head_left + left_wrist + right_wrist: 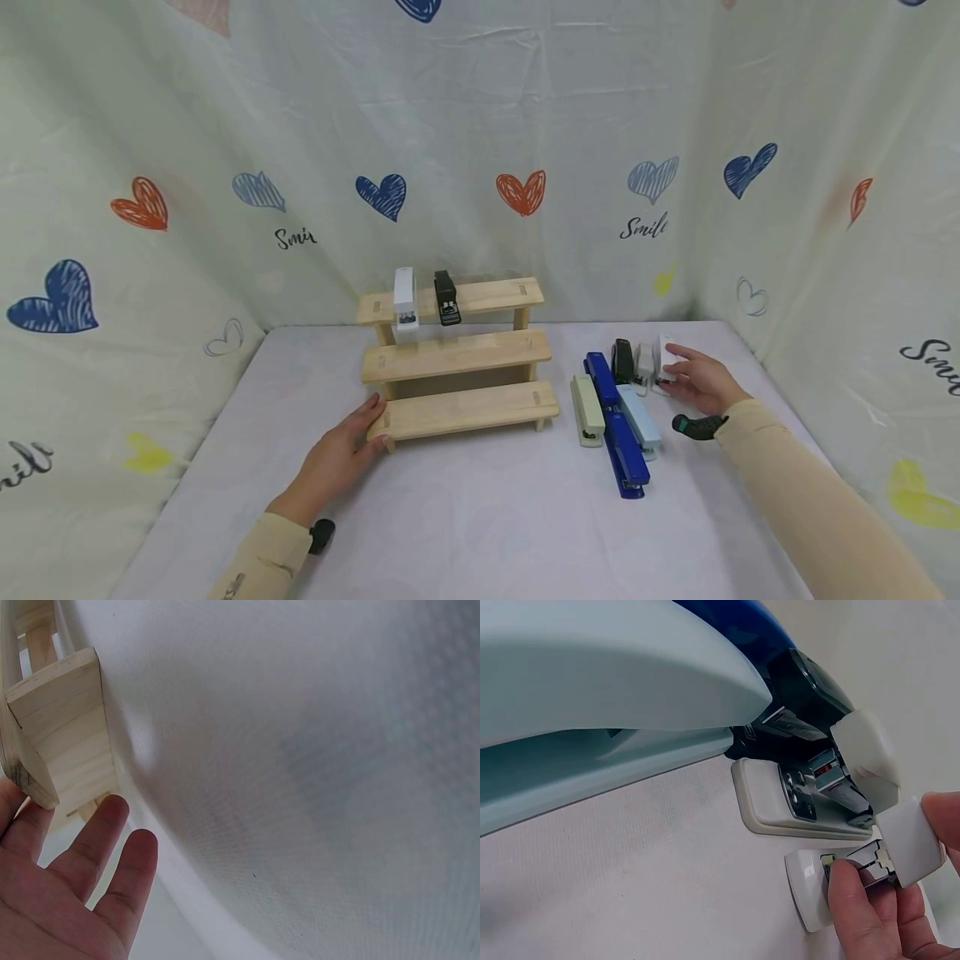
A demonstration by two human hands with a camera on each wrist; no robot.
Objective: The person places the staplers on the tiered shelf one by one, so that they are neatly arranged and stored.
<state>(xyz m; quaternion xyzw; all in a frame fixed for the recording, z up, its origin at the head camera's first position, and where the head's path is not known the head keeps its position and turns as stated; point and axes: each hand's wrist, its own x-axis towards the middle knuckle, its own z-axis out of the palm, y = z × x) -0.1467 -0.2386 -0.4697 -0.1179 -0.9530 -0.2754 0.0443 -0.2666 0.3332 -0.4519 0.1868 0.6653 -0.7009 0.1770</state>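
Left hand (339, 454) lightly grips the rack (465, 411) at its lower left end. Right hand (705, 382) pinches a white stapler (909, 844), located right of the rack. I judge the step as pickup; the next move calls for a vertical lift clear of the adjacent staplers (622, 361).

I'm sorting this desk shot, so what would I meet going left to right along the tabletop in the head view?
Left hand, wooden stand, pale green stapler, black tabletop stapler, cream stapler, gripped white stapler, right hand.
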